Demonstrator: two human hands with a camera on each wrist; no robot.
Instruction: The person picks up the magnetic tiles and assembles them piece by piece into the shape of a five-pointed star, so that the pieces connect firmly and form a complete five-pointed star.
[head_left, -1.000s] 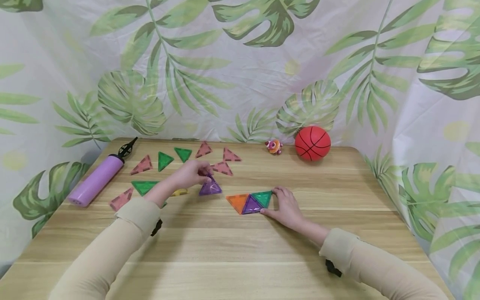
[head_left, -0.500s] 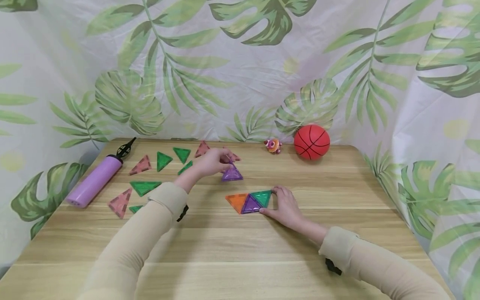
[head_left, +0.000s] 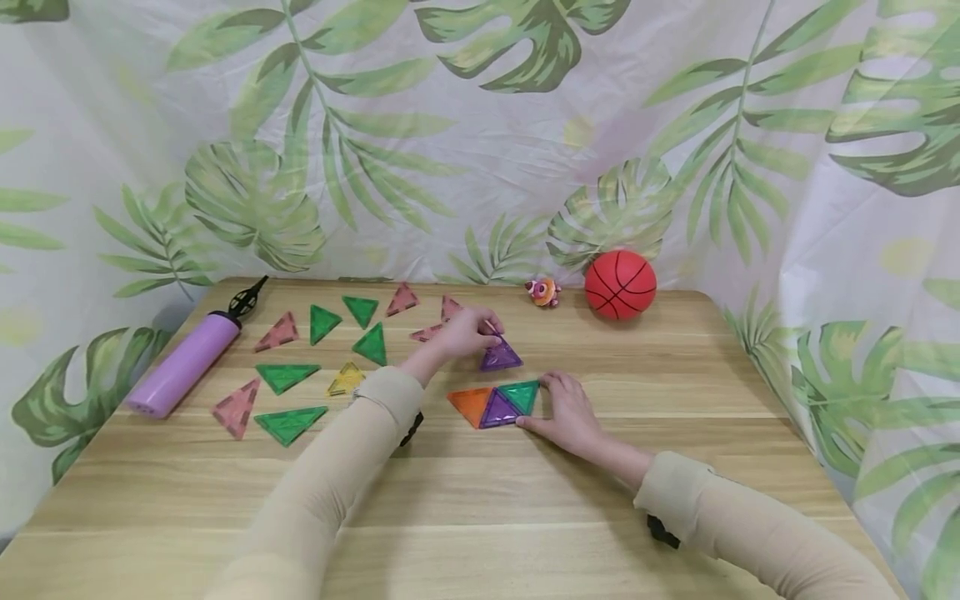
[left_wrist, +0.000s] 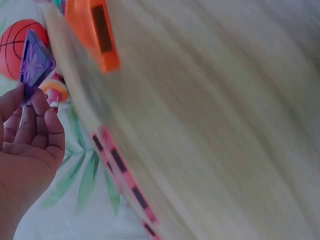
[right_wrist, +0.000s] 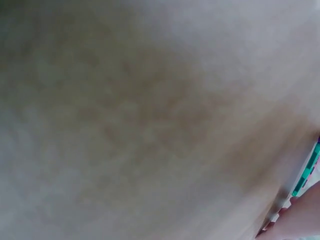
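Between thumb and fingertips my left hand (head_left: 467, 332) pinches a translucent purple triangular magnetic tile (head_left: 501, 357), raised behind a joined row. In the left wrist view this tile (left_wrist: 36, 62) points up from the fingers. The row has an orange tile (head_left: 472, 406), a purple tile (head_left: 500, 408) and a teal-green tile (head_left: 521, 396), edge to edge on the table. At its right end my right hand (head_left: 573, 417) holds the green tile, index finger at the far corner and thumb at the near side. The right wrist view catches only part of that hand (right_wrist: 300, 215).
Several loose green tiles (head_left: 285, 377), pink tiles (head_left: 237, 408) and a yellow tile (head_left: 346, 379) lie on the left of the wooden table (head_left: 480, 500). A purple pump (head_left: 186, 362) lies at the left edge. A small toy (head_left: 543, 292) and a red ball (head_left: 620, 284) stand at the back.
My left hand has carried the purple tile rightward, from left of the row to just behind it. The yellow and green tiles under the left arm have come into sight. My right hand stays put.
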